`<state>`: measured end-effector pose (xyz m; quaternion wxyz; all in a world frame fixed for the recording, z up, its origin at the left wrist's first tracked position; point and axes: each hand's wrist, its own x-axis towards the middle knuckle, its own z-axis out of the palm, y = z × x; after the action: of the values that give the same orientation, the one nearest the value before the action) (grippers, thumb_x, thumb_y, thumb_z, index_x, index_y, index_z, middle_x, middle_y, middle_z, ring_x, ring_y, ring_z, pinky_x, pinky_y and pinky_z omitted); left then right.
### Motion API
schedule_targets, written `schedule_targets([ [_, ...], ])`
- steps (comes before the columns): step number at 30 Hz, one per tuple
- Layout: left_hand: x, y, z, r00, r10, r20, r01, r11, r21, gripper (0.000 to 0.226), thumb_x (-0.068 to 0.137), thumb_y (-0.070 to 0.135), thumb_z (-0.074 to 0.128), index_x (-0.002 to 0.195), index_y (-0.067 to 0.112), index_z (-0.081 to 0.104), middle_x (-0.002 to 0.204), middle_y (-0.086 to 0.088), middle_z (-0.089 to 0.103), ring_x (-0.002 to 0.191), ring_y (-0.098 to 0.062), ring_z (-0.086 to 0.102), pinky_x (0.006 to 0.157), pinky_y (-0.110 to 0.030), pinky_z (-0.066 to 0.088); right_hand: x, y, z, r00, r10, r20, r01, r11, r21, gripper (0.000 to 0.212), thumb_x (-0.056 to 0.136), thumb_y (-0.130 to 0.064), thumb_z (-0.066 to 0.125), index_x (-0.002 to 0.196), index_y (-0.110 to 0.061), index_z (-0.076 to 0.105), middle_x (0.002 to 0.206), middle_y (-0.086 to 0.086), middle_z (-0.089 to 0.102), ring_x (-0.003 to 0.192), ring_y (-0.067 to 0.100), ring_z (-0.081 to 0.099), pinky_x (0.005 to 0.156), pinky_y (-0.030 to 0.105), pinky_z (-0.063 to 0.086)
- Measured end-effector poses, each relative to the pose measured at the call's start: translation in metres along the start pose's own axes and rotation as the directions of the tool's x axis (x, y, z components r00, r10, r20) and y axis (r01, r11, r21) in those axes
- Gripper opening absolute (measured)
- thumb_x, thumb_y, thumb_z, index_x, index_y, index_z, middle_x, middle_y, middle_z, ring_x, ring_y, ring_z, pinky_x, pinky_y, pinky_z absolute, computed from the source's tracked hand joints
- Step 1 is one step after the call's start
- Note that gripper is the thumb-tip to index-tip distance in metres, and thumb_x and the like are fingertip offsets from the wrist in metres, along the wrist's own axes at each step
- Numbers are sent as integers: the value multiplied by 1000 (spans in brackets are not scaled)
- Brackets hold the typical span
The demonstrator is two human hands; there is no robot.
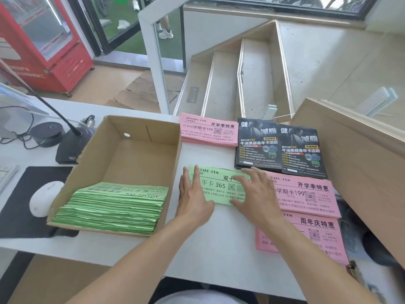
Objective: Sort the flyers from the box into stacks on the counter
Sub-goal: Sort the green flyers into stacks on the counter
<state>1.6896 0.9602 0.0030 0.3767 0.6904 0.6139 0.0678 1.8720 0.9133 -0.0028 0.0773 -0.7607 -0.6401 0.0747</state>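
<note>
An open cardboard box [140,128] stands on the white counter [203,156] and holds a thick pile of green flyers [114,207] against its near wall. Right of the box lies a green flyer stack [217,187] flat on the counter. My left hand [192,194] rests on its left edge with straight fingers. My right hand [256,194] lies flat over its right end. Pink flyer stacks lie at the back [210,132], to the right [306,194] and at the near right [311,235]. Two black flyer stacks [278,148] sit side by side behind.
A white mouse [43,198] on a black pad [19,205], a desk microphone base [70,145] and cables lie left of the box. A raised wooden ledge [359,163] borders the right. Beyond the counter are steps [230,84] and a red cooler [43,40].
</note>
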Motion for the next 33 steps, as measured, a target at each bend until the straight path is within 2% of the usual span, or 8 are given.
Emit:
schedule_targets([
  [8, 2, -7, -6, 1000, -30, 2, 30, 981, -191, 96, 81, 18, 67, 159, 30, 11, 166, 10, 3, 151, -16, 14, 120, -39, 29, 5, -14, 3, 995, -15, 96, 25, 995, -96, 63, 80, -30, 72, 140, -34, 53, 150, -3, 44, 143, 22, 28, 117, 36, 8],
  [14, -26, 7, -22, 993, 107, 42, -96, 975, -202, 87, 86, 27, 70, 158, 32, 20, 166, 16, -7, 153, -7, 0, 124, -35, 18, 5, -26, -5, 995, 11, 97, -10, 1000, -10, 57, 82, -43, 75, 136, -36, 57, 146, -7, 47, 141, 20, 34, 121, 41, 16],
  [17, -62, 17, -50, 935, 330, -128, -354, 877, -324, 65, 90, 20, 70, 147, 33, 43, 160, 21, 24, 148, 3, 20, 119, -17, 21, 13, -52, -19, 984, -10, -176, 55, 966, 252, 35, 84, -30, 79, 118, -27, 70, 124, -7, 65, 122, 20, 53, 107, 37, 37],
  [21, -77, -21, -103, 766, 361, -532, -542, 808, -231, 40, 88, 0, 70, 124, 17, 65, 135, 11, 60, 134, -10, 50, 112, -22, 35, 25, -120, -48, 938, -106, -330, 258, 851, 458, 16, 89, -20, 76, 104, -26, 73, 103, -13, 70, 101, 13, 61, 94, 31, 45],
  [23, -68, -56, -126, 727, 285, -624, -446, 888, -114, 35, 89, -2, 68, 119, 16, 67, 128, 11, 62, 130, -9, 52, 110, -24, 36, 29, -155, -52, 932, -279, -233, 358, 815, 456, 17, 91, -22, 72, 107, -28, 73, 105, -14, 71, 101, 12, 62, 95, 32, 46],
  [26, -55, -105, -153, 762, 200, -616, -227, 973, 36, 35, 90, 1, 65, 119, 19, 67, 120, 14, 59, 125, -13, 51, 109, -29, 36, 38, -201, -46, 865, -478, 150, 397, 837, 377, 32, 98, -44, 61, 127, -31, 67, 122, -10, 67, 118, 15, 59, 101, 37, 47],
  [29, -46, -144, -167, 816, 226, -531, -144, 971, 192, 31, 91, 4, 62, 118, 17, 67, 117, 3, 68, 118, -22, 57, 109, -43, 39, 47, -233, -33, 750, -468, 467, 394, 884, 253, 49, 101, -57, 48, 139, -28, 57, 136, 0, 62, 128, 22, 55, 103, 40, 46],
  [33, -45, -163, -169, 862, 253, -439, -137, 951, 278, 34, 94, 22, 62, 128, 18, 63, 126, 1, 66, 131, -21, 51, 121, -42, 24, 61, -247, -19, 686, -408, 602, 372, 908, 191, 53, 100, -58, 50, 145, -29, 52, 135, 4, 65, 122, 26, 59, 99, 38, 48],
])
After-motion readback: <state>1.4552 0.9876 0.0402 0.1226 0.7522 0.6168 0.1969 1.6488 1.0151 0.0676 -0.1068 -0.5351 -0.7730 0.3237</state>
